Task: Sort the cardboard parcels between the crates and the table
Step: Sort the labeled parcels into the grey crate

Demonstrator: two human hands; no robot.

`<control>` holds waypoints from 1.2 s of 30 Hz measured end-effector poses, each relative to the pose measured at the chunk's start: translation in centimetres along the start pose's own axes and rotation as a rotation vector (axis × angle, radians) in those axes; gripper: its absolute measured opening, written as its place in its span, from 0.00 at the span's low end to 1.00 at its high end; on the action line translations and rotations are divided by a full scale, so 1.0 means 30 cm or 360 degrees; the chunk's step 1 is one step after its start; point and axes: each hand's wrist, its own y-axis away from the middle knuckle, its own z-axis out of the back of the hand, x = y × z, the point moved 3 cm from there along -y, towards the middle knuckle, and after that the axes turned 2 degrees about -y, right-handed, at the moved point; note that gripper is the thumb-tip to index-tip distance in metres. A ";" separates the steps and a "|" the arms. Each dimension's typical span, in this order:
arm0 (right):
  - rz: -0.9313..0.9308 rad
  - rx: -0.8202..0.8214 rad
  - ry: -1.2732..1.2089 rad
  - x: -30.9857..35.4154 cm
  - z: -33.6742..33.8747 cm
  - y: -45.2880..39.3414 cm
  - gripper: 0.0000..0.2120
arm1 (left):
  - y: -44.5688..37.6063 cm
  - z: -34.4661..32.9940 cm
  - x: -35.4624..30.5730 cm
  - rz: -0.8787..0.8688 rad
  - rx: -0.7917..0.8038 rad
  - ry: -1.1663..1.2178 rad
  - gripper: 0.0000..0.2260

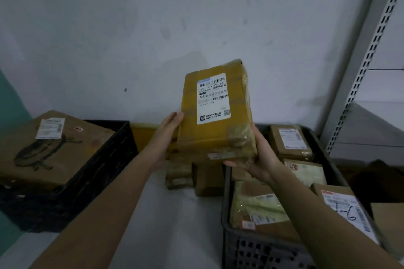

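Parcel [215, 111] gripped between left hand [168, 132] and right hand [260, 159], fingers clamped on its edges; right crate [244, 247] below fingers remains full, sorting unfinished.

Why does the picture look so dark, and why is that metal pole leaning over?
Head view: the room light is dim, so the left crate looks nearly black. The parcel casts a soft shadow on the wall. The wide lens makes the shelf post lean. The picture is slightly blurry, so small label print smears.
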 end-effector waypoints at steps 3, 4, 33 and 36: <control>0.0001 0.0031 0.0090 0.012 0.015 0.026 0.26 | 0.012 -0.069 0.021 0.0168 0.0288 0.0291 0.31; -0.0002 0.0015 0.0103 0.014 0.021 0.034 0.27 | 0.010 -0.084 0.025 0.0185 0.0291 0.0343 0.30; 0.0655 -0.0479 0.1451 0.176 0.025 0.219 0.32 | 0.040 -0.389 0.074 -0.0126 -0.0295 0.0083 0.20; 0.0587 -0.0571 0.1370 0.192 0.084 0.232 0.33 | 0.031 -0.421 0.058 -0.0228 -0.0222 0.0050 0.21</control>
